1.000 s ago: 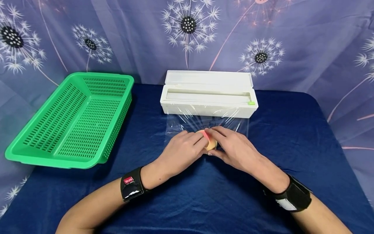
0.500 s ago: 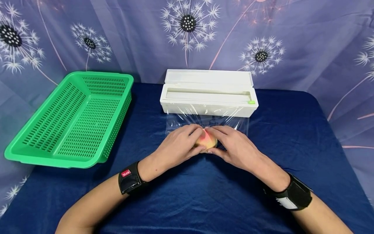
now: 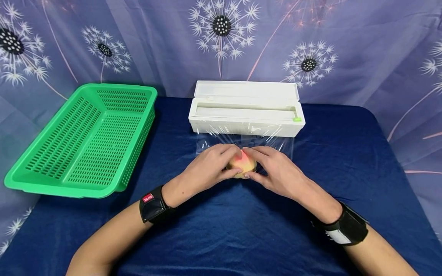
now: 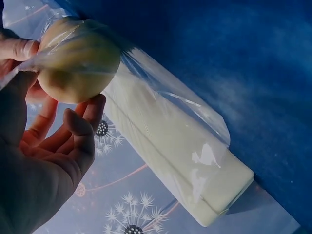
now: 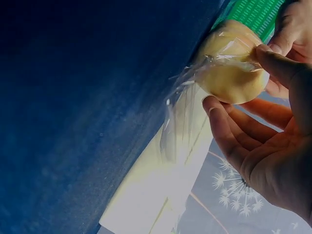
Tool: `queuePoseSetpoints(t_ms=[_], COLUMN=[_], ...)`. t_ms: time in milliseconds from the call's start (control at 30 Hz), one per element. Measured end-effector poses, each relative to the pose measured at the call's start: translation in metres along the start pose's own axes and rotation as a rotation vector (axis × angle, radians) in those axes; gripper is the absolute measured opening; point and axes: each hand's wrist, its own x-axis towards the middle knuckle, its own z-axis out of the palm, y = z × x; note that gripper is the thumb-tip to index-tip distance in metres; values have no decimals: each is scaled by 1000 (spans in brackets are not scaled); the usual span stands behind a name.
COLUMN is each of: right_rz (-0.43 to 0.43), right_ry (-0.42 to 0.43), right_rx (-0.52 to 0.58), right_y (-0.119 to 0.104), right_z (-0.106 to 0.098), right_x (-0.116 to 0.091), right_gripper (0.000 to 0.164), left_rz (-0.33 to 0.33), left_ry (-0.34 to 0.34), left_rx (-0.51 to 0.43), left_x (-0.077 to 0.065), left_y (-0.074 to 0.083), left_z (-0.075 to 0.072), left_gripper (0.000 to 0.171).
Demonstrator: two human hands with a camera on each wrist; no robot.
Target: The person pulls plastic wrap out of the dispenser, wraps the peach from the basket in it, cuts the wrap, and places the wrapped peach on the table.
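Both hands hold a yellow-and-pink peach (image 3: 244,164) in front of a white cling film box. My left hand (image 3: 211,165) grips its left side, thumb at the front and curled fingers near the top. From the other side my right hand (image 3: 281,171) grips it with thumb and fingers. Clear cling film (image 3: 281,147) runs from the box to the peach. In the left wrist view the film (image 4: 195,109) lies across the underside of the peach (image 4: 80,61). Gathered film (image 5: 214,61) also wraps the peach (image 5: 231,78) in the right wrist view, with the right thumb against it.
The cling film box (image 3: 241,127) stands at the back centre, its lid (image 3: 246,91) raised and a green slider (image 3: 297,119) at its right end. A green perforated basket (image 3: 121,168) stands on the left of the blue-covered table (image 3: 235,237). A patterned curtain (image 3: 155,42) hangs behind.
My left hand has shifted left and slightly back, with its thumb now at the front of the peach. More of the peach shows. The right hand has barely moved.
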Motion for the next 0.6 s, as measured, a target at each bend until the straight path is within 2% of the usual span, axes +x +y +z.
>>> queuePoseSetpoints(t_ms=[200, 467, 600], right_rz=[16, 46, 59], right_ry=[-9, -26, -37], right_rx=[46, 92, 97], right_y=[3, 4, 4], right_z=[-1, -2, -2], right_x=[2, 4, 5], right_gripper=[69, 61, 61], left_rz=[-29, -98, -110], left_ry=[1, -39, -62], left_rx=[-45, -104, -117], left_x=[3, 6, 6], left_y=[-3, -6, -9], left_z=[0, -3, -4], left_gripper=[33, 30, 30])
